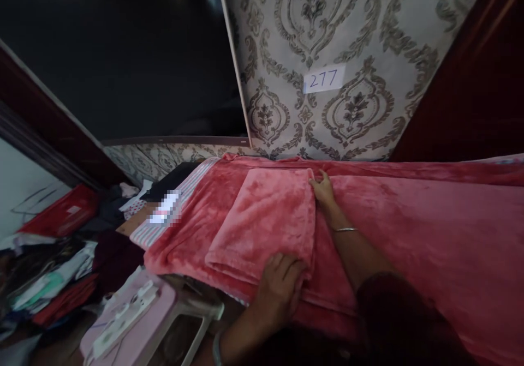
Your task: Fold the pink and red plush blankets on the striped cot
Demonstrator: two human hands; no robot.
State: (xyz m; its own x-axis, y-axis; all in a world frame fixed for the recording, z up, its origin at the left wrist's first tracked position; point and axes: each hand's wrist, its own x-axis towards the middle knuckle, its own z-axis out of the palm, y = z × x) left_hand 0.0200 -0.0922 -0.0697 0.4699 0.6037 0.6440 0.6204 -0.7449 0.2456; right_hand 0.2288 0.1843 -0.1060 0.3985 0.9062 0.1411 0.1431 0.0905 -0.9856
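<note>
A folded pink fleece blanket (pixel 266 219) lies as a rectangular bundle on a larger red-pink fleece cover (pixel 434 235). At the bundle's near right corner, my left hand (pixel 280 281) is closed over the edge with curled fingers. My right hand (pixel 324 191) is at the far right corner, thumb on the cloth's edge and fingers bent around it. Part of that grip is hidden. A metal bangle shows on each wrist.
A pink stool (pixel 161 300) with a white power strip (pixel 125 319) stands at the lower left. Piled clothes (pixel 57 289) and a red box (pixel 61 213) lie farther left. Behind are a large dark screen (pixel 135 60) and a patterned wall (pixel 278 82) with a "277" paper label (pixel 325 79).
</note>
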